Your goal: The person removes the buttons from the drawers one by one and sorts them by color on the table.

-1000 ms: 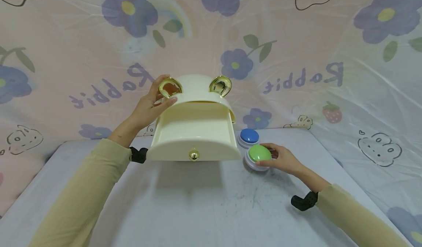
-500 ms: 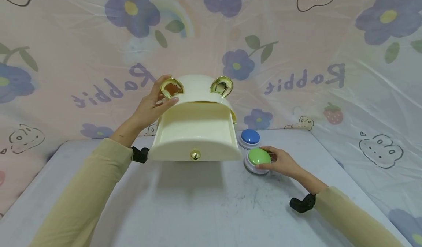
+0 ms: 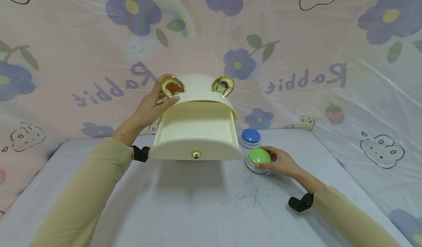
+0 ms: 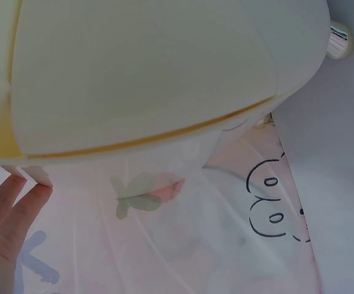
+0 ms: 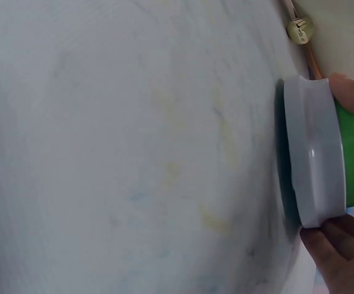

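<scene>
A cream drawer box (image 3: 197, 84) with gold ears stands at the middle back of the table, in the head view. Its drawer (image 3: 171, 150) is pulled out towards me and bears a gold knob (image 3: 196, 154). My left hand (image 3: 146, 106) holds the box around its left ear (image 3: 173, 87), thumb on the front of the top. To the right of the drawer, my right hand (image 3: 283, 163) grips a green push button (image 3: 259, 156) by its sides. The right wrist view shows its white base (image 5: 315, 153) close to the tabletop; whether it touches, I cannot tell.
A blue push button (image 3: 251, 136) sits just behind the green one, right of the box. The white table (image 3: 184, 210) runs back to a hanging cloth (image 3: 197, 53) printed with flowers. Faint marks stain the tabletop in front of the green button.
The green button has come down slightly towards the tabletop within my right hand's grip, between one second and half a second ago. My left hand keeps its hold on the box.
</scene>
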`<action>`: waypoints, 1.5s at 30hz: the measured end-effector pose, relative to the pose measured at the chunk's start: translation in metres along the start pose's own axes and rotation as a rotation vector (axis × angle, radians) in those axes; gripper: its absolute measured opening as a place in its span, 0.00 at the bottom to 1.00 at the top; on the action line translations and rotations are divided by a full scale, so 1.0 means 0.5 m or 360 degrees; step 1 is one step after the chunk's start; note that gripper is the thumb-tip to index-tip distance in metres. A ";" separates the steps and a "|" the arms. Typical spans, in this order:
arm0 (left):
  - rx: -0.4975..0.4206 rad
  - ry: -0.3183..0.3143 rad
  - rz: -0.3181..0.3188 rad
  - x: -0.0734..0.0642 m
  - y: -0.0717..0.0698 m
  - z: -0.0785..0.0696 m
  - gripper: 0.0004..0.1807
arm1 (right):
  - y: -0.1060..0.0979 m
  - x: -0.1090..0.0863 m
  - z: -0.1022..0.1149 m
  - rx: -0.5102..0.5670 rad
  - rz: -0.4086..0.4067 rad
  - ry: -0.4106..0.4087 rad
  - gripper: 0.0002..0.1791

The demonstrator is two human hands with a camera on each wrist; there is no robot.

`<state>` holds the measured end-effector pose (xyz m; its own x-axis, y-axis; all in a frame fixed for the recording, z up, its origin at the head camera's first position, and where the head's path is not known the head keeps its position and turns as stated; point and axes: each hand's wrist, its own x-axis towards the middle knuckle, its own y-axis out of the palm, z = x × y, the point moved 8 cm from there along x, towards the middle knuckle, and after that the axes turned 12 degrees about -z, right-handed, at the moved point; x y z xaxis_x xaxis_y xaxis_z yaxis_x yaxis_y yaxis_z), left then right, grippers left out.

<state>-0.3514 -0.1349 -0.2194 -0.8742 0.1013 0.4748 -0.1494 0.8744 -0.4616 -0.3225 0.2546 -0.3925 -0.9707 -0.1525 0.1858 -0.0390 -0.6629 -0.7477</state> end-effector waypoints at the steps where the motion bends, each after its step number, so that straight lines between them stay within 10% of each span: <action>1: -0.0001 -0.0001 0.0000 0.000 0.000 0.000 0.37 | 0.000 0.000 -0.001 -0.0001 0.0001 0.0001 0.44; 22: -0.0003 -0.0008 0.0009 -0.001 0.000 0.000 0.37 | -0.001 0.002 0.002 -0.0093 0.0065 -0.0011 0.47; 45: -0.0012 0.0030 -0.0007 0.000 0.000 -0.003 0.37 | -0.023 -0.007 0.091 0.0328 0.0044 -0.0120 0.34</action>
<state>-0.3505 -0.1341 -0.2185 -0.8647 0.1062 0.4909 -0.1496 0.8785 -0.4537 -0.3080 0.2295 -0.3558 -0.9498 -0.2220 0.2202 0.0441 -0.7923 -0.6086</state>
